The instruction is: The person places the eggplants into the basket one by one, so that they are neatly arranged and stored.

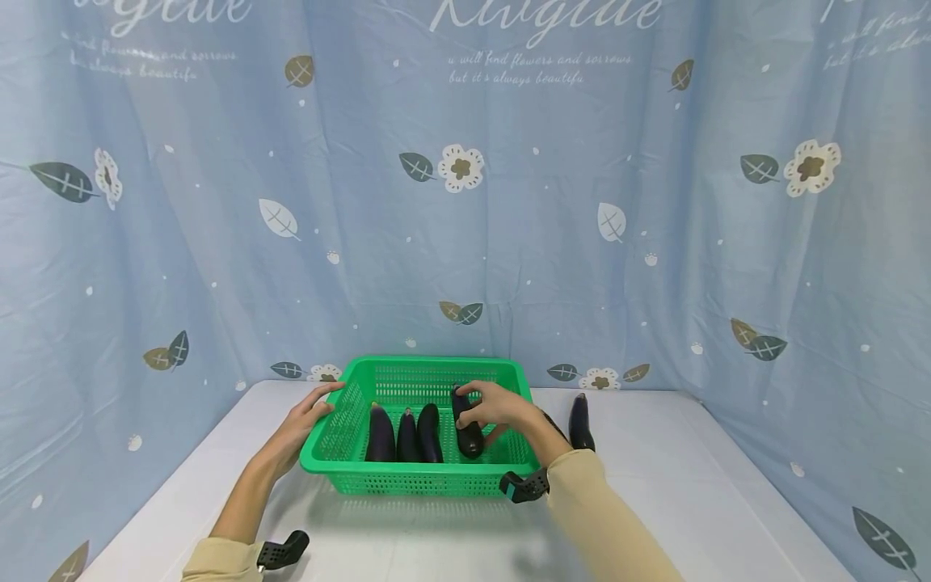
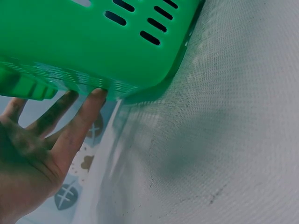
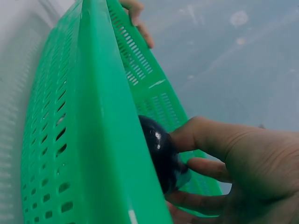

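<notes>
Fingers of the right hand: clamped on the held eggplant, inside the green basket, toward its right wall. Observe the governing relation: held eggplant directly left of the right palm, long axis running far to near, stem end far, rounded end near and slightly to the right. Nearer hand: right; left hand well apart. Contact with the basket floor: not determinable from these views.

Fingers of the left hand: apart, nearly straight, touching the basket at its left rim and outer wall.

Inside the basket, left of the held eggplant: first eggplant, second eggplant and third eggplant, side by side, long axes roughly far to near. Note the gap between third and held eggplant.

Outside the basket, to the right: loose eggplant on the white surface, stem end far. Partly behind the right forearm: dark thing, too covered to identify.
</notes>
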A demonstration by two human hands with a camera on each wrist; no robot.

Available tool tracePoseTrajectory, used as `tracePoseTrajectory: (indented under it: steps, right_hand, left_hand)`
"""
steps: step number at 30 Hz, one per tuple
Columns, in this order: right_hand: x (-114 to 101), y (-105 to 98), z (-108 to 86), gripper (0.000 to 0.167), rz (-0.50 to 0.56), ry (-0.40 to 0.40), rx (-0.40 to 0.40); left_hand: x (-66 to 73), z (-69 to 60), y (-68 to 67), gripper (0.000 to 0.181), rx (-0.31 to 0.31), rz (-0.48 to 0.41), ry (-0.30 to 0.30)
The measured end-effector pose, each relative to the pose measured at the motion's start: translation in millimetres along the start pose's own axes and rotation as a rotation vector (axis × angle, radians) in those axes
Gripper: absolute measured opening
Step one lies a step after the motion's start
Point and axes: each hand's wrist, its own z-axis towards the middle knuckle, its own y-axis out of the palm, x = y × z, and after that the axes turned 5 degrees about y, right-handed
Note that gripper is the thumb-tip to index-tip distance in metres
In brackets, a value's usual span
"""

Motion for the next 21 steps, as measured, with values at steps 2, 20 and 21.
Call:
tracePoseTrajectory:
  steps: [2, 20, 21]
  right_hand:
    - [-2, 1, 0.5, 0.062, -0.010, 0.007, -0.004]
    - [-11, 12, 8.7, 0.063, -0.041, 0.070, 0.002]
    - [-11, 13, 8.6, 0.063, -0.042, 0.071, -0.005]
  left_hand:
    - [-0.4, 0.1, -0.3, 0.048, 0.003, 0.001, -0.003]
    - [0.6, -0.3, -0.3, 0.048, 0.000, -0.022, -0.018]
    - [0.6, -0.2, -0.3, 0.048, 0.000, -0.027, -0.017]
